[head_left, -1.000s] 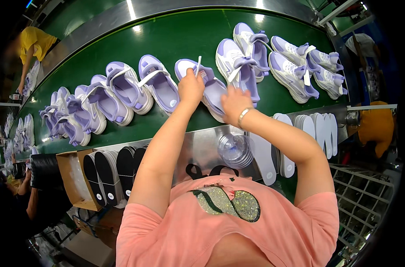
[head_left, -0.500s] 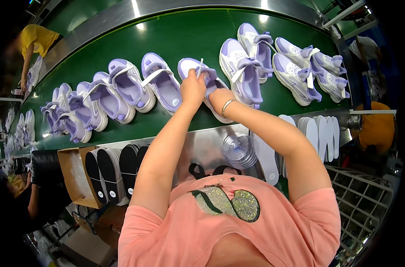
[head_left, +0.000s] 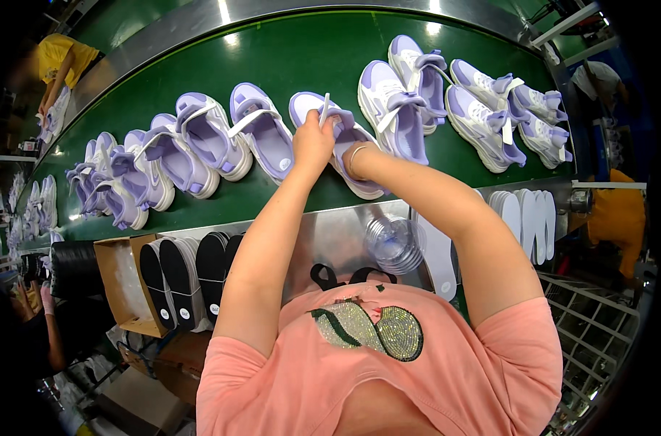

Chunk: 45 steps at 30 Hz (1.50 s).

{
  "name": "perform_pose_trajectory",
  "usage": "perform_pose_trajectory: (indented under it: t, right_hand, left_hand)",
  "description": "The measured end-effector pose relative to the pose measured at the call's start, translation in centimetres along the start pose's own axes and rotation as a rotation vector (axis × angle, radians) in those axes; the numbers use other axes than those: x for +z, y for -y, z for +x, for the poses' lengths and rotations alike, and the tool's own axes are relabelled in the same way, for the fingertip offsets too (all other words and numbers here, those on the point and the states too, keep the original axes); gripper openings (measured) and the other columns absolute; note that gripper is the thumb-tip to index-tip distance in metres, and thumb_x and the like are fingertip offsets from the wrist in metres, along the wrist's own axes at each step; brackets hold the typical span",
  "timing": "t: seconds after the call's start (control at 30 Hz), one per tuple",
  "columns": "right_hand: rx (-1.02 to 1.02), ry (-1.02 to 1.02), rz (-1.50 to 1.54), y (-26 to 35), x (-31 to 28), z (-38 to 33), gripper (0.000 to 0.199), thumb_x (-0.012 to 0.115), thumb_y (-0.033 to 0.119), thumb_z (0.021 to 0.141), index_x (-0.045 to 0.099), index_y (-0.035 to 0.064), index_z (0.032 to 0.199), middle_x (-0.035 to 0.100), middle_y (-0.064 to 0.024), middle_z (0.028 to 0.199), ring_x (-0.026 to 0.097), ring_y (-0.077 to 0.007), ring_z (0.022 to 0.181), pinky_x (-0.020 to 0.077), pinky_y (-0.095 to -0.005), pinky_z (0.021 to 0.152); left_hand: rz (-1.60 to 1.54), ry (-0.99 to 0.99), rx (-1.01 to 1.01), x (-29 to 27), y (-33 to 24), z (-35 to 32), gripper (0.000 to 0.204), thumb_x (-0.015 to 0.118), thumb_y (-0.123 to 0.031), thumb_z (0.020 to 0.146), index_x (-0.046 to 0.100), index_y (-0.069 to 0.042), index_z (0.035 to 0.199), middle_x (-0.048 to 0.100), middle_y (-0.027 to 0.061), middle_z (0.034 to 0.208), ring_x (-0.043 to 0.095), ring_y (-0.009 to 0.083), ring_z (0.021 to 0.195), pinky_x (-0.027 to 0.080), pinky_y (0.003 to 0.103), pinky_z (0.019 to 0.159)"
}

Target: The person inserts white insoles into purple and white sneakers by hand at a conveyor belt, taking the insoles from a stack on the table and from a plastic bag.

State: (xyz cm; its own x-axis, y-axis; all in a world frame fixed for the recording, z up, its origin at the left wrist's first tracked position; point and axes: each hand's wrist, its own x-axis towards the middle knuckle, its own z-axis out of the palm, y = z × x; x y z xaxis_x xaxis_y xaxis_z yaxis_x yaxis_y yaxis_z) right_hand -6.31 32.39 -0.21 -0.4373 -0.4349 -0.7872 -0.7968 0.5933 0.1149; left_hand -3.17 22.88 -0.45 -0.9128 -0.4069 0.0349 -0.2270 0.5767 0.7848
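Observation:
A purple and white sneaker (head_left: 307, 106) lies on the green work surface in front of me, toe pointing away. My left hand (head_left: 313, 139) is closed on the sneaker's tongue, and a white strip stands up beside the thumb. My right hand (head_left: 360, 158) reaches into the shoe opening up to the bracelet; its fingers are hidden inside. Just left lies another sneaker (head_left: 272, 138) with a lilac insole showing. To the right, a sneaker (head_left: 392, 109) stands close to my right hand.
More sneakers (head_left: 214, 138) line the green surface (head_left: 301, 58) to the left, others (head_left: 483, 127) to the right. Along the near edge are clear round plastic pieces (head_left: 394, 243), white insoles (head_left: 436, 254), black insoles (head_left: 178, 276) and an open cardboard box (head_left: 119, 283). A co-worker (head_left: 65, 58) bends at far left.
My right hand has slid deeper into the sneaker, so its back is now mostly inside. The left hand keeps its grip on the tongue.

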Motion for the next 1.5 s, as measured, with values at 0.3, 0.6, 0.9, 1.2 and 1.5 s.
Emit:
perform_pose_trajectory:
  t: [0.3, 0.6, 0.9, 1.2, 1.5]
  right_hand:
    - [-0.051, -0.022, 0.083, -1.7, 0.2, -2.8, 0.022, 0.054, 0.016, 0.072, 0.064, 0.0055, 0.088, 0.059, -0.0136, 0.097, 0.058, -0.0233, 0.09, 0.0454, -0.0307, 0.073]
    - [-0.119, 0.132, 0.134, -1.8, 1.3, -5.7, 0.039, 0.049, 0.03, 0.071, 0.056, 0.0035, 0.1, 0.059, -0.0138, 0.096, 0.056, -0.0278, 0.091, 0.0173, -0.0507, 0.093]
    - [-0.079, -1.148, 0.16, -2.9, -1.0, -4.8, 0.014, 0.049, 0.017, 0.072, 0.055, 0.0099, 0.083, 0.054, -0.0028, 0.08, 0.052, -0.0206, 0.079, 0.0358, -0.0373, 0.074]
    - [-0.331, -1.283, 0.294, -5.2, 1.1, -5.2, 0.008, 0.056, 0.018, 0.068, 0.059, 0.013, 0.074, 0.055, 0.0003, 0.079, 0.047, -0.0175, 0.086, 0.0331, -0.0344, 0.078]
    - [0.287, -1.042, 0.807, -10.1, 14.6, -19.0, 0.014, 0.057, 0.013, 0.071, 0.054, 0.0029, 0.081, 0.054, -0.0114, 0.077, 0.051, -0.028, 0.074, 0.0407, -0.0369, 0.065]
  left_hand:
    - [-0.021, 0.027, 0.006, 0.1, -0.9, -0.2, 0.03, 0.048, -0.028, 0.079, 0.05, 0.002, 0.086, 0.057, 0.0243, 0.072, 0.055, 0.0404, 0.071, 0.042, 0.046, 0.063]
    - [-0.477, 0.144, -0.254, 1.6, 1.4, 0.4, 0.046, 0.045, -0.041, 0.081, 0.055, 0.003, 0.089, 0.059, 0.0145, 0.072, 0.057, 0.0261, 0.064, 0.043, 0.034, 0.056]
    - [-0.72, 0.287, -0.503, 0.6, 0.3, 0.5, 0.045, 0.044, -0.049, 0.08, 0.054, -0.005, 0.085, 0.054, 0.0022, 0.069, 0.049, 0.0134, 0.056, 0.037, 0.026, 0.049]
    - [-0.17, 0.002, -0.046, 0.3, -0.1, 2.1, 0.04, 0.044, -0.035, 0.084, 0.055, 0.003, 0.081, 0.054, 0.0203, 0.074, 0.052, 0.0331, 0.068, 0.039, 0.039, 0.062]
    - [0.23, -0.386, 0.594, -0.4, -6.4, 3.1, 0.035, 0.06, -0.017, 0.072, 0.049, -0.003, 0.102, 0.05, 0.0147, 0.1, 0.046, 0.0307, 0.093, 0.035, 0.038, 0.081]
